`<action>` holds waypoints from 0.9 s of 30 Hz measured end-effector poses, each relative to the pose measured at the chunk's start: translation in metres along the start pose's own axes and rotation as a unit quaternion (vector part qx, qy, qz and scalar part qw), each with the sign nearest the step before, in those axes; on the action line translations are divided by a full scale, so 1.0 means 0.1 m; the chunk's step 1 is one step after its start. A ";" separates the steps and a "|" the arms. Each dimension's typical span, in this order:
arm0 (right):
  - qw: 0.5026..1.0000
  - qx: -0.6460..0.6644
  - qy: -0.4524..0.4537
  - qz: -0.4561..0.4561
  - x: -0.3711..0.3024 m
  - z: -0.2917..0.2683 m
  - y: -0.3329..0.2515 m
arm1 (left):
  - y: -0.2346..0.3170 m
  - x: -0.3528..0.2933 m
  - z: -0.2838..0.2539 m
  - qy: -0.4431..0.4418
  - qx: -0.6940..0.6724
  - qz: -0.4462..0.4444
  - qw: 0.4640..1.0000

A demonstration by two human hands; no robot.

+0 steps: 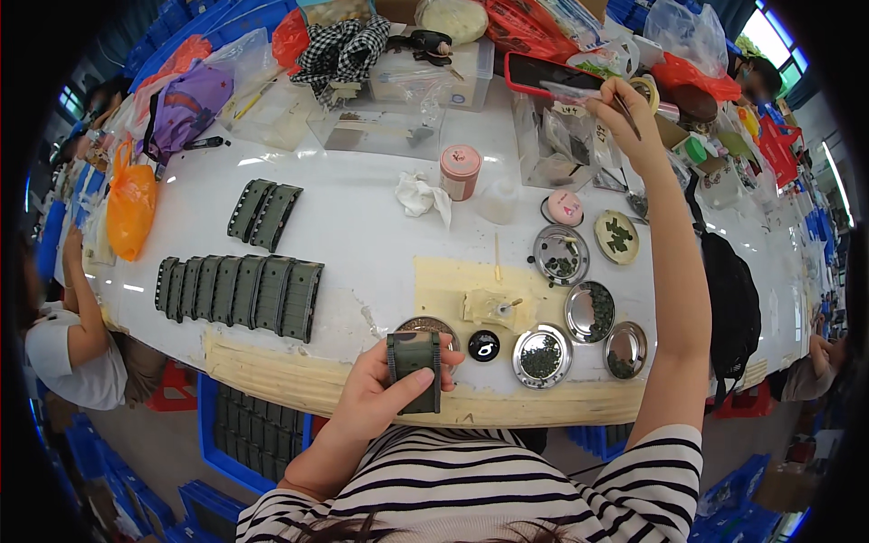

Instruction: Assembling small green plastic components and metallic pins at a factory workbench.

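My left hand (373, 398) grips a dark green, slightly curved plastic casing (416, 356) upright at the table's front edge, thumb across its face. Stretched far forward to the right, my right hand (627, 119) has a thin dark tool (625, 116), perhaps tweezers, lying in its closed fingers. Its fingertips are at the corner of a phone in a red case (552, 74); whether they touch it I cannot tell. Behind the left hand, a metal dish (425, 324) is partly hidden. A round black lid-like piece (483, 345) lies beside that hand.
Similar green casings stand in a row (237, 291), with a pair (263, 215) behind. Metal dishes of small dark green parts (542, 357) sit at the right. A pink tin (460, 172), crumpled tissue (423, 197) and orange bag (131, 208) share the table. People sit at both sides.
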State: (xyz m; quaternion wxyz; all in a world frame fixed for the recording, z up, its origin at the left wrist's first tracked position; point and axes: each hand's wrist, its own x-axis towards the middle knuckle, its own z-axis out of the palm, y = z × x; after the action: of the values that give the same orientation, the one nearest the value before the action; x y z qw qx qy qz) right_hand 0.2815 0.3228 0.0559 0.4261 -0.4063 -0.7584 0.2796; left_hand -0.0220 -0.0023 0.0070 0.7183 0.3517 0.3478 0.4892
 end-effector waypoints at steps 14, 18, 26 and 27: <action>0.911 0.401 0.075 0.063 0.15 -0.03 0.18 | 0.00 -0.02 0.01 -0.001 -0.006 0.000 1.000; 0.889 0.442 0.098 0.061 0.18 0.12 0.14 | -0.01 -0.03 0.00 0.002 -0.010 0.001 1.000; 0.912 0.392 0.104 0.065 0.25 0.24 0.14 | 0.02 -0.04 0.00 0.024 -0.009 0.000 1.000; 0.930 0.351 0.086 0.070 0.25 0.24 0.12 | 0.03 -0.04 0.03 0.039 -0.008 0.000 0.999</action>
State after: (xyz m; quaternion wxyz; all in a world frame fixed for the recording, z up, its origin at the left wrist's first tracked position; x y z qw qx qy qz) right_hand 0.2571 0.3489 0.0455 0.5846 -0.3057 -0.5415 0.5211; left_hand -0.0223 -0.0060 0.0117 0.7072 0.3267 0.3714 0.5051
